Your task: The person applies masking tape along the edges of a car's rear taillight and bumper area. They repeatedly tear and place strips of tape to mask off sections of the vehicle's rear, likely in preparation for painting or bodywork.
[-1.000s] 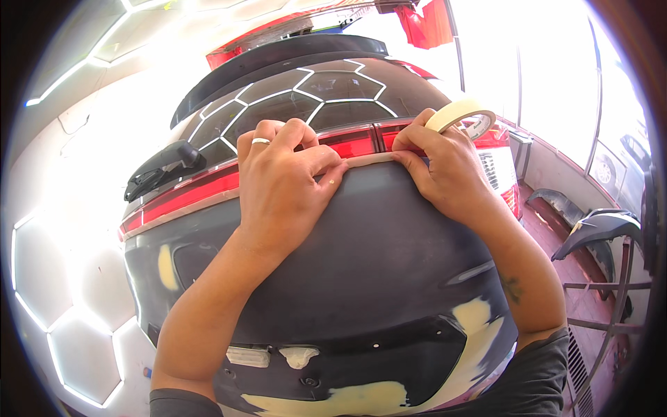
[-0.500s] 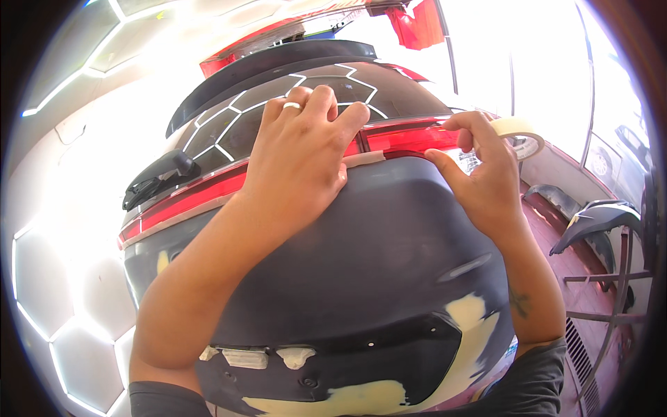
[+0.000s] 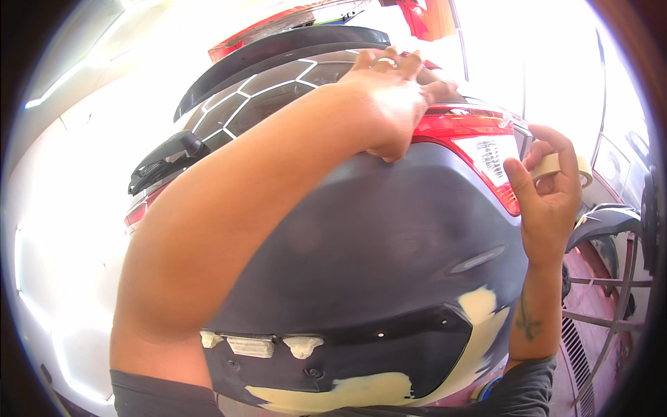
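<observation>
A car's rear hatch in dull dark grey (image 3: 361, 229) fills the middle of the view. My left hand (image 3: 396, 97) reaches across to the top edge of that panel, beside the red tail light (image 3: 455, 127). Its fingers are bent and spread apart, with no object seen in them; the thumb side rests low against the panel's edge. My right hand (image 3: 552, 191) is off the panel, right of the light's clear section (image 3: 490, 158), its fingers closed through a roll of masking tape (image 3: 582, 172). Any tape strip along the light's lower edge is hidden by my left arm and hand.
The rear wiper (image 3: 163, 163) stands out at the left below the dark rear window (image 3: 267, 97). A spoiler (image 3: 285, 45) sits above. Cream filler patches (image 3: 375, 390) mark the lower panel. At right, a metal stand (image 3: 615, 320) carries loose dark car parts (image 3: 608, 219).
Both hands have moved to the right, the left one along the tail light's lower edge. My right hand, with the tape roll, has gone past the light's outer end and slightly lower.
</observation>
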Action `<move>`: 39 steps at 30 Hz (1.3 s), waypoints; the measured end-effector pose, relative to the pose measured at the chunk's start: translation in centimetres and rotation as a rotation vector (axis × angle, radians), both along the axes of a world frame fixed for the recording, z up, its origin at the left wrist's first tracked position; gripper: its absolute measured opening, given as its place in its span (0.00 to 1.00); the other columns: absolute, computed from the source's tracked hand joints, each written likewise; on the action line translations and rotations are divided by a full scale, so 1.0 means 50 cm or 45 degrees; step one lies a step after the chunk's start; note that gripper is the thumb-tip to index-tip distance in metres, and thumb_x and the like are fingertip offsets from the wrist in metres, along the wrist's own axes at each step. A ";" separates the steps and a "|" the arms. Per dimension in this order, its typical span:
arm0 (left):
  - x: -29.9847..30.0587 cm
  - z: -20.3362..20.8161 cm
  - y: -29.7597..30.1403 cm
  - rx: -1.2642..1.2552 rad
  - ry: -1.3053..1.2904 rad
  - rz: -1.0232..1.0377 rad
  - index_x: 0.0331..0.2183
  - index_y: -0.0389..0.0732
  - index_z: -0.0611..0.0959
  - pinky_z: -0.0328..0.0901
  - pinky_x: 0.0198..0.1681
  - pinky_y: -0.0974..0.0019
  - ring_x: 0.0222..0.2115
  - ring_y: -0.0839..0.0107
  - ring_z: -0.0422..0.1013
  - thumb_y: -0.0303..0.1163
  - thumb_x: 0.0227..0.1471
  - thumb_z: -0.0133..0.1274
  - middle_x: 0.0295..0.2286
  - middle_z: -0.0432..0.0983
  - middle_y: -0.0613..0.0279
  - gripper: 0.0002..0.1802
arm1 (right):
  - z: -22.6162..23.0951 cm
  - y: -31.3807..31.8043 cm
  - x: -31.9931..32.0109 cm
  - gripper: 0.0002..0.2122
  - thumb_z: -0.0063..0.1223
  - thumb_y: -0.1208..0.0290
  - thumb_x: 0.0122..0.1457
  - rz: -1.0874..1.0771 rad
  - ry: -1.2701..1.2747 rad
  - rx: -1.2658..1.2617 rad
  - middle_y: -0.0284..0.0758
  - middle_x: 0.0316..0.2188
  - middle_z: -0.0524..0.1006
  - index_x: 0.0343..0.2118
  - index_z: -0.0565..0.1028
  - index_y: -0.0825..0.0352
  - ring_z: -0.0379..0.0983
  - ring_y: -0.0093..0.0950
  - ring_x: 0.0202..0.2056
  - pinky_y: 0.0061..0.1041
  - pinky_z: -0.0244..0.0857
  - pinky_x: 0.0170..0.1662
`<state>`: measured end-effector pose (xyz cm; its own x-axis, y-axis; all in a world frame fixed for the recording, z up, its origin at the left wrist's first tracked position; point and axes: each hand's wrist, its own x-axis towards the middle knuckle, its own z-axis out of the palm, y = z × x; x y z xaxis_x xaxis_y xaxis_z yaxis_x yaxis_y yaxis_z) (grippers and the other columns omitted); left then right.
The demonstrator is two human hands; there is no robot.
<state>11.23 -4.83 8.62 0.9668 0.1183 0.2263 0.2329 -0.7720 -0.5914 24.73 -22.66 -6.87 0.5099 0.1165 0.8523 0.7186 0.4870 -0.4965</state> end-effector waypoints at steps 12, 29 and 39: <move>-0.133 -0.017 0.072 -0.129 -0.167 -0.058 0.80 0.65 0.59 0.46 0.81 0.39 0.78 0.33 0.47 0.28 0.47 0.67 0.77 0.50 0.38 0.63 | -0.151 -0.149 -0.001 0.24 0.68 0.76 0.67 -0.120 0.071 0.084 0.29 0.41 0.70 0.64 0.74 0.71 0.66 0.20 0.46 0.21 0.62 0.54; 0.022 -0.021 0.043 0.073 0.006 -0.235 0.79 0.68 0.61 0.47 0.79 0.40 0.78 0.34 0.48 0.23 0.41 0.65 0.78 0.49 0.35 0.66 | -0.376 -0.294 -0.033 0.22 0.60 0.72 0.74 -0.376 0.478 0.248 0.30 0.41 0.72 0.67 0.70 0.72 0.67 0.22 0.47 0.27 0.62 0.57; 0.071 -0.004 0.001 -0.023 0.131 -0.102 0.80 0.69 0.58 0.44 0.81 0.39 0.80 0.35 0.43 0.25 0.43 0.68 0.79 0.44 0.39 0.68 | -0.383 -0.307 -0.045 0.21 0.57 0.74 0.76 -0.382 0.491 0.315 0.31 0.42 0.71 0.67 0.70 0.73 0.68 0.23 0.46 0.25 0.63 0.55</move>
<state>14.78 -4.79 8.42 0.9914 0.0425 0.1237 0.1084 -0.7963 -0.5951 22.45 -37.99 -26.02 0.7707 -0.2624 0.5807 0.6327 0.4240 -0.6480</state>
